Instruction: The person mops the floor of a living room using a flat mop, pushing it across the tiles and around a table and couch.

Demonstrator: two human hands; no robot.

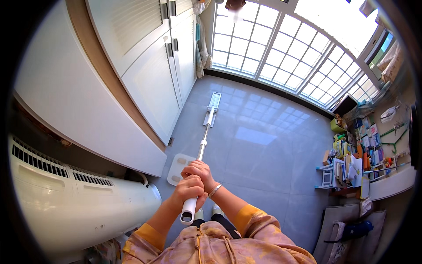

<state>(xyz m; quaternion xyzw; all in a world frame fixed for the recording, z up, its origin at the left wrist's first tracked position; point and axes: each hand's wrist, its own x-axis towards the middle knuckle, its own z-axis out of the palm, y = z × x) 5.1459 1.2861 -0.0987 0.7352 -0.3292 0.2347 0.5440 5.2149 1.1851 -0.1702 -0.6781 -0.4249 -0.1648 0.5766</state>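
Both my hands are wrapped around the pole of a flat mop [205,132], which slants away from my body. My left hand [189,188] grips the white handle [188,211] just above its hollow end. Farther up the pole, and touching the left, is my right hand [200,171], with a silver bracelet at the wrist. The mop's narrow white head [212,109] lies on the grey tiled floor [257,158], near the cabinet doors. Partly behind my hands, a white bathroom-type scale [176,166] rests on the floor.
White louvred cabinets [151,76] and a floor-standing air conditioner [82,194] line the left. Gridded windows [283,49] span the far side. Books and boxes [356,155] crowd the right, with a small step stool [326,176]. Folded boards [343,227] lean at lower right.
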